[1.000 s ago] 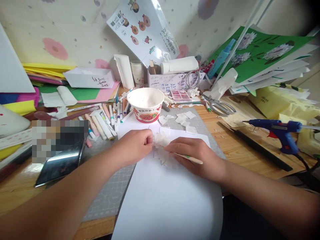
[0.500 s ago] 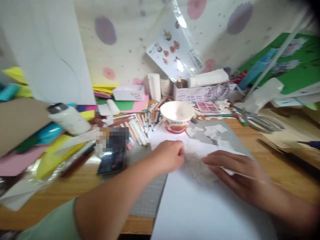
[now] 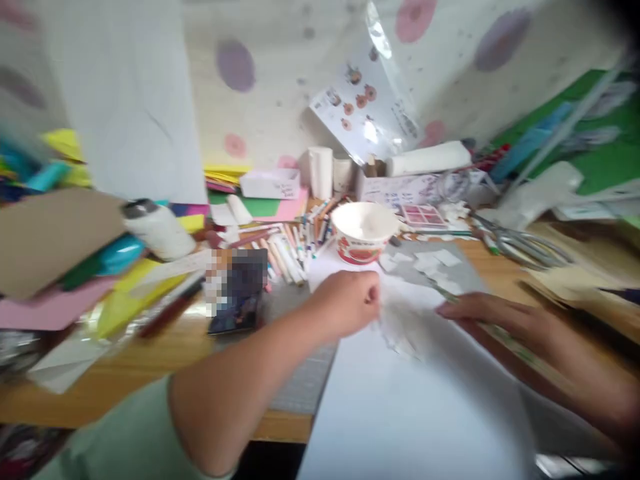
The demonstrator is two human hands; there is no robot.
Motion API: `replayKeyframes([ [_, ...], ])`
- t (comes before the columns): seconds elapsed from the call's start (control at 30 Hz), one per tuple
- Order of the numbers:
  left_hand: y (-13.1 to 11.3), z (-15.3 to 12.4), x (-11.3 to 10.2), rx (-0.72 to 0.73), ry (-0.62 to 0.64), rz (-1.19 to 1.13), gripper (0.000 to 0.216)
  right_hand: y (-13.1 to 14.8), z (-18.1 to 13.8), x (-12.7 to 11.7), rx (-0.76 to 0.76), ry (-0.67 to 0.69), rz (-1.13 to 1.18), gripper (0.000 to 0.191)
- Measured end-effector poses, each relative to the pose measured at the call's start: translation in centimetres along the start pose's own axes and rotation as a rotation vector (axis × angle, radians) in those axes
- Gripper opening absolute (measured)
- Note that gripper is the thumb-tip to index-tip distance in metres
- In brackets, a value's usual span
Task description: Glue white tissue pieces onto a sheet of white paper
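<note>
My left hand [image 3: 353, 303] is closed in a fist over the white sheet [image 3: 400, 413], its fingertips at the edge of a crumpled, whitish, see-through piece [image 3: 403, 327]. What exactly this piece is made of cannot be told through the blur. To its right, my right hand [image 3: 505, 327] holds a thin greenish stick [image 3: 445, 292], whose tip sticks out past the fingers. Its hand is apart from the crumpled piece. Just beyond my left hand stands a white paper bowl [image 3: 365, 230] with a red printed band.
Torn white paper pieces [image 3: 433, 261] lie on a grey cutting mat [image 3: 300, 380]. Markers [image 3: 287, 257] and a phone [image 3: 240, 293] are at the left, near a white bottle [image 3: 157, 230]. Scissors [image 3: 525, 243] rest at the right. Boxes and paper rolls line the back.
My right hand has moved right, away from the crumpled piece, with the stick still in it. My left hand stays at the piece. The whole view has shifted slightly.
</note>
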State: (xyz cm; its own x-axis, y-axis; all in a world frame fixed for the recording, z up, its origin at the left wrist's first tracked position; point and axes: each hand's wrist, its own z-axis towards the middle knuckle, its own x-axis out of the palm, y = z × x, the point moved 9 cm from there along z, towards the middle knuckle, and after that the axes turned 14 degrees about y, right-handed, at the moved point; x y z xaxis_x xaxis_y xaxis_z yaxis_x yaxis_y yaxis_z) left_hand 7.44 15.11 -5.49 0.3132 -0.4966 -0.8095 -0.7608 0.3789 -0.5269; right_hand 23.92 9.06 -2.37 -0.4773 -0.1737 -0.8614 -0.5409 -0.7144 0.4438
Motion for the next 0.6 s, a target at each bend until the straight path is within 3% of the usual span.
replayKeyframes([
  [0.23, -1.9, -0.1, 1.8, 0.094, 0.112, 0.002, 0.01, -0.6, 1.0, 4.4, 0.163, 0.267, 0.042, 0.023],
  [0.4, -2.2, -0.3, 3.3, 0.06, 0.195, 0.092, 0.011, -0.7, 1.1, 4.9, 0.191, 0.256, 0.029, 0.024],
  [0.6, -1.5, 0.1, 3.3, 0.034, 0.165, 0.083, 0.013, -0.1, 1.3, 4.6, 0.141, 0.188, -0.001, 0.012],
])
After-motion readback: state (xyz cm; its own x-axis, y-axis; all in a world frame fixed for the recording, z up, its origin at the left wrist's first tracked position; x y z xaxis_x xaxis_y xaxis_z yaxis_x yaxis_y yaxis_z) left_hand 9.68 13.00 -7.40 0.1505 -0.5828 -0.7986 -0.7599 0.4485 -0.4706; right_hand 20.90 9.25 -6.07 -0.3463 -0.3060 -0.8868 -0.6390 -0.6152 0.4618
